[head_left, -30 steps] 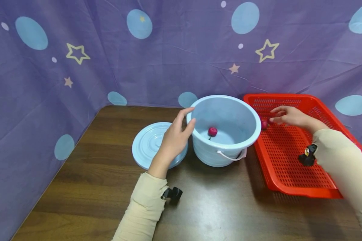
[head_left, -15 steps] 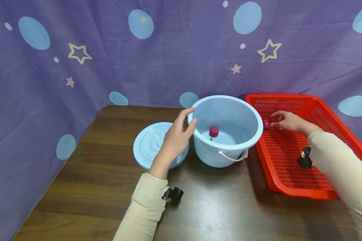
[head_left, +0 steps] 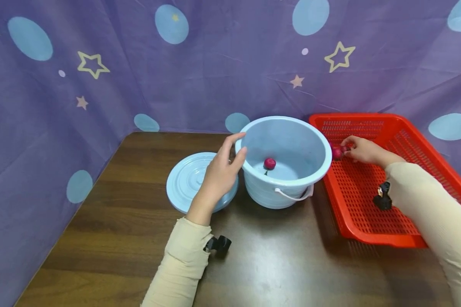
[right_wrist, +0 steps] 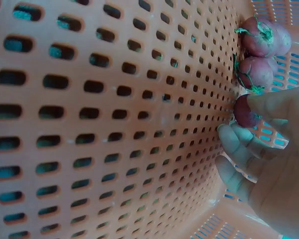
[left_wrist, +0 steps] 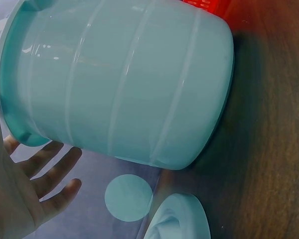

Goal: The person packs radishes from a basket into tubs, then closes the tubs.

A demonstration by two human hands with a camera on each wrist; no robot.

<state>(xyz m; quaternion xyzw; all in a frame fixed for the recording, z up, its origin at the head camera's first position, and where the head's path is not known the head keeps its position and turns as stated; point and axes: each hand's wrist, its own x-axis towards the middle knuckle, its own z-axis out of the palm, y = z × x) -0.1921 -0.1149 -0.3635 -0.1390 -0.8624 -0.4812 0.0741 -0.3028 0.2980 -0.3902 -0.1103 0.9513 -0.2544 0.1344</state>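
Note:
My left hand (head_left: 220, 172) is at the left rim of a light-blue bucket (head_left: 276, 192), its fingers spread and only loosely bent. In the left wrist view several fingers (left_wrist: 55, 172) extend below the rim, along the bucket's outside. A red radish (head_left: 269, 163) with a short green stem lies inside the bucket. Over in the red basket (head_left: 343, 213), my right hand (head_left: 363, 150) pinches a small radish (right_wrist: 246, 110) between thumb and fingers. More radishes (right_wrist: 259, 37) with green stems cluster just beyond it, against the basket's wall; the hand partly covers the held one.
A round light-blue lid (head_left: 188, 179) lies flat on the dark wooden table (head_left: 111, 221), left of the bucket. The bucket's white handle (head_left: 293, 195) hangs at its front. A purple patterned cloth (head_left: 215, 68) hangs behind the table. Basket and bucket stand side by side.
My right hand has moved left and slightly down to the radishes, and its fingers have closed on one. My left hand has stayed at the bucket's rim. The head view has tilted slightly.

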